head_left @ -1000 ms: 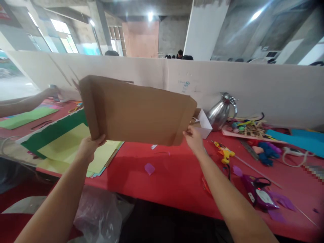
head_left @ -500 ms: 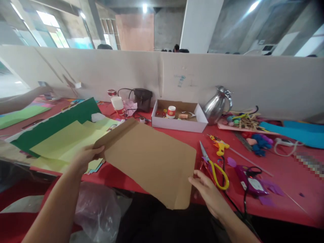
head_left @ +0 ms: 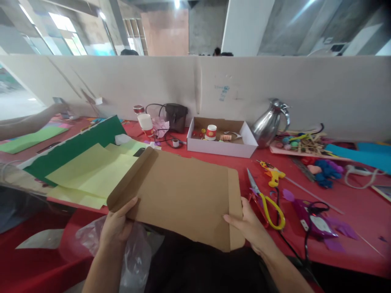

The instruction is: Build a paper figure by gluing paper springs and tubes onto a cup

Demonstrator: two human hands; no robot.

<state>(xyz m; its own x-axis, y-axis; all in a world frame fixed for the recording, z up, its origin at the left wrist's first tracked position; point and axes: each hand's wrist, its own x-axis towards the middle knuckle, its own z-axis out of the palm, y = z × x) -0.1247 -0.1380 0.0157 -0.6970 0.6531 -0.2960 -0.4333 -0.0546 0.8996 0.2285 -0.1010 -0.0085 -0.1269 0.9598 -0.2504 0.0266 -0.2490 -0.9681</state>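
Observation:
A flat brown piece of cardboard (head_left: 183, 193) with folded flaps at its left and right ends is held above the table's front edge. My left hand (head_left: 117, 221) grips its lower left corner, thumb on top and fingers underneath. At the right end my right hand (head_left: 249, 226) holds the flap, its thumb lying on the face and the other fingers behind. Just right of that hand lie scissors (head_left: 267, 203) with yellow handles. Sheets of pale yellow paper (head_left: 91, 171) rest to the left, against a green board (head_left: 79, 148).
Behind the cardboard stands a shallow white box (head_left: 221, 150) holding a paper cup. A metal jug (head_left: 269, 126), a yellow glue gun (head_left: 275, 177) and a purple pack (head_left: 316, 219) are on the right. A dark bag (head_left: 175, 118) leans by the partition. Another person's arm (head_left: 33, 120) reaches in at far left.
My left hand has shifted right and down along the cardboard's near edge. The cardboard has turned to lie more level, and my right thumb has moved further onto its face.

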